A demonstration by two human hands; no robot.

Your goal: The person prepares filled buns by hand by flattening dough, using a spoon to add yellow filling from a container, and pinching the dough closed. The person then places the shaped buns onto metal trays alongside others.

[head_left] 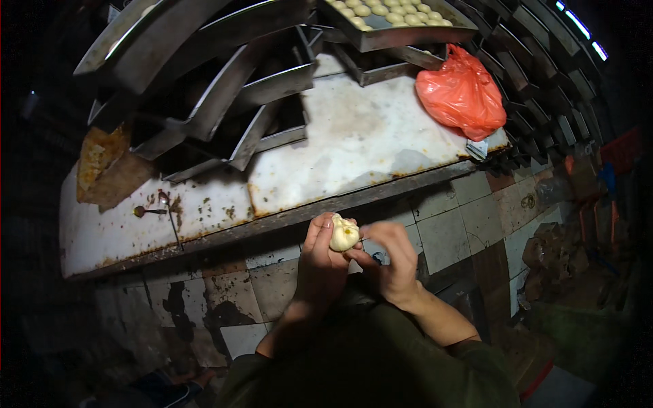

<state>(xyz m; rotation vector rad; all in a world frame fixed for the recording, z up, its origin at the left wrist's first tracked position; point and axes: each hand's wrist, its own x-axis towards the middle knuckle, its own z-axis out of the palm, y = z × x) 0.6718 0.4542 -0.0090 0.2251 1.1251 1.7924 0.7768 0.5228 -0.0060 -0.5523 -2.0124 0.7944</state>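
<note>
A: Where is the dough ball [344, 234]?

B: Between the person's two hands, in front of the body and off the near edge of the bench [354, 129]. The left hand [321, 255] grips it from the left side, thumb and fingers closed on it. The pale dough is gathered at the top, with a small yellow spot showing on it.

A: And the right hand [394, 262]?

B: Just beside the dough, on its right, with bent fingers. Those are blurred, so one cannot tell whether they pinch the dough or stand slightly clear of it. The two hands are close together at the dough, palms turned inward.

A: What containers are there?

B: At the far side of the bench, a metal tray [418, 39] holds many round, pale dough pieces [411, 19], set close together in rows, with a bare patch of tray showing among them. To the left, more metal trays [279, 88] are stacked crosswise; their insides are too dark to read.

A: Anything in the red plastic bag [461, 95]?

B: It sits at the right end of the bench, bunched at the top, and its contents are hidden. At the left end lies a stained brown sheet [112, 166], with a small dark-handled tool [149, 211] near it.
</note>
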